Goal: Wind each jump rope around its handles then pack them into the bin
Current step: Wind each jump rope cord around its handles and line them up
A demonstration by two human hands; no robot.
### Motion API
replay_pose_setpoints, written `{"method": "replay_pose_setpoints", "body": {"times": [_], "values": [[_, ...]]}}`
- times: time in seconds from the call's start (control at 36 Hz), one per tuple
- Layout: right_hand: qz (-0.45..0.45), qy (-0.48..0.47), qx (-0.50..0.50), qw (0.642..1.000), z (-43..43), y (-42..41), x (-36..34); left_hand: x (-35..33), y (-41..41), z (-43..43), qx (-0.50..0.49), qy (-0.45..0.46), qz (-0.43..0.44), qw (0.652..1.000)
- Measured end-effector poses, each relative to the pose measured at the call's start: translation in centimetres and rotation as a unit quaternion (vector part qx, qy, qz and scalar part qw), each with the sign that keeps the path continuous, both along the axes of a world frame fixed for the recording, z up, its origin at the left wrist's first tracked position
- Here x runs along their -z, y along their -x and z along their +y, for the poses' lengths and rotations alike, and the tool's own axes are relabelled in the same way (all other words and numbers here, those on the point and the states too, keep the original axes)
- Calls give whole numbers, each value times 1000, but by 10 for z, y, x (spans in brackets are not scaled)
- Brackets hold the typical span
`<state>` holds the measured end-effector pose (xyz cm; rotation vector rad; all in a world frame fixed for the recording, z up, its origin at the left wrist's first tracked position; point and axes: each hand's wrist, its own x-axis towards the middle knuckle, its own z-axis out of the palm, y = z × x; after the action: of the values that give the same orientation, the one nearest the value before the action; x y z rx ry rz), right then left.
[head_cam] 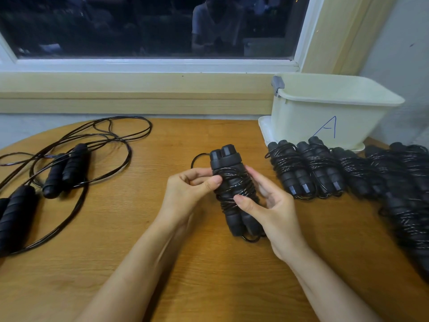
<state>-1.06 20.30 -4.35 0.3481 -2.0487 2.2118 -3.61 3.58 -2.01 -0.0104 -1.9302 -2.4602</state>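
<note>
A black jump rope bundle (232,180), two handles side by side with cord wound around the middle, is held above the table centre. My left hand (185,191) pinches the wound cord on its left side, thumb on top. My right hand (271,210) grips the bundle from the right, thumb pressing the coils. A small cord loop (197,159) sticks out at the upper left. The cream bin (325,110), marked with a blue "A", stands at the back right.
Several wound rope bundles (306,170) lie in a row in front of the bin and along the right edge. Two unwound ropes with black handles (67,168) and loose cord (111,133) sprawl on the left of the wooden table (209,275). A window sill runs behind.
</note>
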Motion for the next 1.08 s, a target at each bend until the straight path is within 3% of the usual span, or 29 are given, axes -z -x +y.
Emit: {"method": "replay_pose_setpoints", "body": {"times": [0.33, 0.53, 0.83, 1.08], "values": [[-40, 59, -11, 997, 1, 1, -3, 2, 2, -3, 75, -20, -7, 997], [-53, 55, -10, 997, 1, 2, -3, 4, 4, -7, 43, -13, -27, 999], [80, -93, 108, 986, -5, 3, 18, 0, -1, -1, -15, -33, -39, 999], [111, -306, 147, 934, -12, 3, 24, 7, -2, 8, -64, -1, -12, 998]]}}
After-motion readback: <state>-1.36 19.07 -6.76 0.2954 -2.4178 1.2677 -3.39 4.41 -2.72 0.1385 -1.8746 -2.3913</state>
